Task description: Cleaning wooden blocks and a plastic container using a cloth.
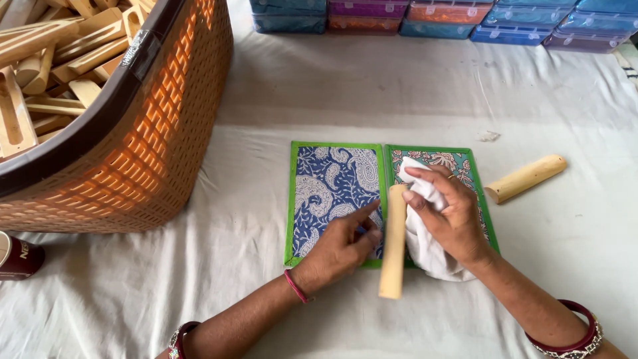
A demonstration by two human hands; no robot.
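Observation:
A green-edged folder lies open on the white cloth, with a blue paisley panel [330, 193] on the left and a teal floral panel [458, 165] on the right. A light wooden stick [394, 242] lies along the seam between the panels. My left hand [342, 247] rests on the blue panel, its fingers touching the stick's left side. My right hand [446, 216] grips a white rag [425, 249] and presses it against the stick's upper end. A second wooden stick [525, 178] lies loose to the right of the folder.
A large orange woven basket [153, 159] full of wooden pieces stands at the left. Coloured plastic boxes [438, 16] line the far edge. A dark red cup [18, 256] sits at the left edge. A small scrap [488, 135] lies beyond the folder.

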